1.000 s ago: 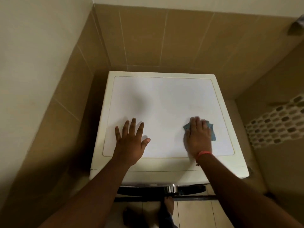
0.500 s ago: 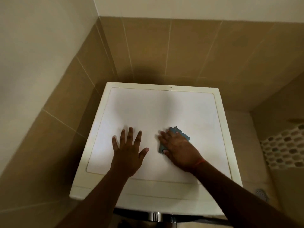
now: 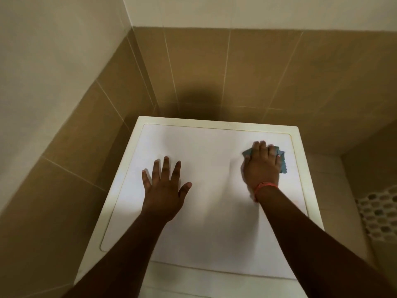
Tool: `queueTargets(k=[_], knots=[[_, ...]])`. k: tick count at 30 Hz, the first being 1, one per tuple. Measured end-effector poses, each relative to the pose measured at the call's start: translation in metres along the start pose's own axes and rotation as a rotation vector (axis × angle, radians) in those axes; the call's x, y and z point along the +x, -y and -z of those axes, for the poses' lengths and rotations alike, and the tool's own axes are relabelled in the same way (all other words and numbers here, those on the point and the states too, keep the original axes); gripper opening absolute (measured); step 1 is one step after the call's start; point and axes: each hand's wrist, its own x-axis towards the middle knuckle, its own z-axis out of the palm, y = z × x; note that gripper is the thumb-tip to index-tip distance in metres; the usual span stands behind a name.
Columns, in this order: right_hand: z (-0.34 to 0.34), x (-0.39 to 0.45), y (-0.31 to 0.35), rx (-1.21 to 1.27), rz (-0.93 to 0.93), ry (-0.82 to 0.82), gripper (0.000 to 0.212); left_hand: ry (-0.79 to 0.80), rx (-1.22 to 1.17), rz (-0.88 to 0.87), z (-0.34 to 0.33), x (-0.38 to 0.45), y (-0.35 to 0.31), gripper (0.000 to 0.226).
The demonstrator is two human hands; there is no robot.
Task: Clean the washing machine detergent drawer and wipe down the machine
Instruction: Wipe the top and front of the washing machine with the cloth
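The white washing machine top (image 3: 206,151) fills the middle of the head view, seen from above. My left hand (image 3: 164,188) lies flat on it, fingers spread, left of centre. My right hand (image 3: 261,166) presses a blue cloth (image 3: 282,161) onto the top near the far right corner, fingers straight over it; the cloth shows at the fingertips and along the hand's right side. An orange band circles my right wrist. The detergent drawer and the machine's front are out of view.
Brown tiled walls (image 3: 236,72) close in right behind and to the left of the machine. A narrow gap runs along its left side. A mosaic tile strip (image 3: 380,214) shows low on the right wall.
My right hand slid the cloth from the middle of the top to the far right corner. My left hand stayed planted. The camera moved closer over the machine.
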Motion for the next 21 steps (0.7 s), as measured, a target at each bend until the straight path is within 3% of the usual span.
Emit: queueTargets(k=[3, 4, 8, 9, 12, 13, 17, 18, 21], knots=[[-0.004, -0.002, -0.011, 0.003, 0.491, 0.073, 0.057, -0.003, -0.005, -0.009, 0.002, 0.012, -0.001, 0.086], [-0.001, 0.009, -0.027, -0.014, 0.547, 0.094, 0.059, -0.004, 0.003, -0.022, 0.002, 0.016, -0.003, 0.086], [0.001, 0.042, -0.059, -0.062, -0.01, 0.04, 0.063, -0.008, 0.016, -0.06, 0.004, 0.027, -0.008, 0.086], [0.0, 0.043, -0.052, -0.067, 0.013, 0.043, 0.06, -0.011, 0.013, -0.064, 0.004, 0.031, -0.01, 0.085], [0.0, 0.049, -0.042, 0.012, 0.415, 0.13, 0.056, 0.002, 0.01, -0.082, 0.002, 0.039, -0.015, 0.083], [0.003, 0.057, -0.045, 0.012, 0.44, 0.144, 0.057, -0.002, 0.009, -0.094, 0.003, 0.041, -0.016, 0.083], [-0.002, 0.081, -0.027, -0.003, -0.068, 0.067, 0.061, -0.018, 0.014, -0.112, 0.003, 0.047, -0.012, 0.082], [-0.005, 0.081, -0.01, -0.002, -0.073, 0.06, 0.059, -0.018, 0.016, -0.108, 0.002, 0.048, -0.009, 0.082], [-0.014, 0.083, 0.025, 0.035, 0.329, 0.074, 0.056, -0.018, 0.014, -0.111, -0.001, 0.048, 0.0, 0.082]])
